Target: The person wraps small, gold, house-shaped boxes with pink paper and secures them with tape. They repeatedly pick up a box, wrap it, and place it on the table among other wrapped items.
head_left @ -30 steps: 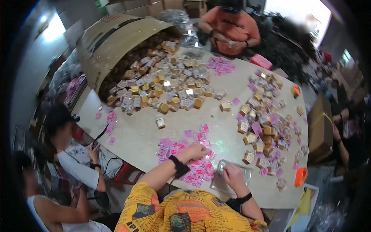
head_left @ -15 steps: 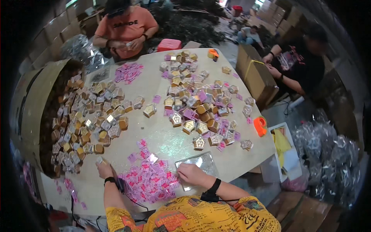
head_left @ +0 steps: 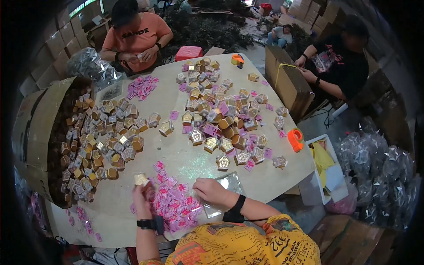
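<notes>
My left hand is closed around a small gold pentagonal box, raised above the table at the left edge of a heap of pink printed slips. Its patterned face is turned up. My right hand has its fingers pinched together at the right side of that heap, over the corner of a stack of clear plastic sheets or bags. Whatever those fingers may hold is too small to make out.
A tipped carton spills many gold and silver boxes at left. Another pile of boxes mixed with pink slips lies centre right. An orange tape dispenser sits by the right edge. Two people work across the table; a white bin stands right.
My left hand has moved right from beside the boxes to the pink slips, bringing a gold box up with it. My right hand has shifted slightly left and away from me.
</notes>
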Motion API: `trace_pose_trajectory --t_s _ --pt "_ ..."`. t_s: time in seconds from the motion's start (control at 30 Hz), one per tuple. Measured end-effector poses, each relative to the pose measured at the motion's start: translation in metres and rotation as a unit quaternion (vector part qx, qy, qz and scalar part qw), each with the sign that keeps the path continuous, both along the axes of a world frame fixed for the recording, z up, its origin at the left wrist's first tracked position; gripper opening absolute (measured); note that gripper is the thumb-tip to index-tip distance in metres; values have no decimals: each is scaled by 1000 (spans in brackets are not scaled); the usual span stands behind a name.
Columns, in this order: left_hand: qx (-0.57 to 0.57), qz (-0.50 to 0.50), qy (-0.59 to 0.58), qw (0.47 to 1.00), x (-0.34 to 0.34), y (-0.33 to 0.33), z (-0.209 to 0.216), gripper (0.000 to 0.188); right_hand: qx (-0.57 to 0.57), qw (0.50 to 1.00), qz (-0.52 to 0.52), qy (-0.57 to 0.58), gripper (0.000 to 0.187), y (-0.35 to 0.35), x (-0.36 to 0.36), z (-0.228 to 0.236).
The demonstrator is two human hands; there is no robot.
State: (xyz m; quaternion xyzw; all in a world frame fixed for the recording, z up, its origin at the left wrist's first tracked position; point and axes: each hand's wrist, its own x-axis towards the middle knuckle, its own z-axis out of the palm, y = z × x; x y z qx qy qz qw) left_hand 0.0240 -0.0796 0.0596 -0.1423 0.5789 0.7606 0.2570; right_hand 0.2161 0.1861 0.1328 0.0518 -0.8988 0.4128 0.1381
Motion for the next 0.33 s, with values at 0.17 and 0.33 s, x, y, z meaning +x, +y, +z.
trace_pose_trajectory --t_s 0.17,0.33 --pt "202 -162 -42 965 57 77 45 36 -10 998 -38 49 8 17 -4 12" --pt "229 -274 -44 933 89 115 74 56 -34 992 -94 79 8 34 8 35"
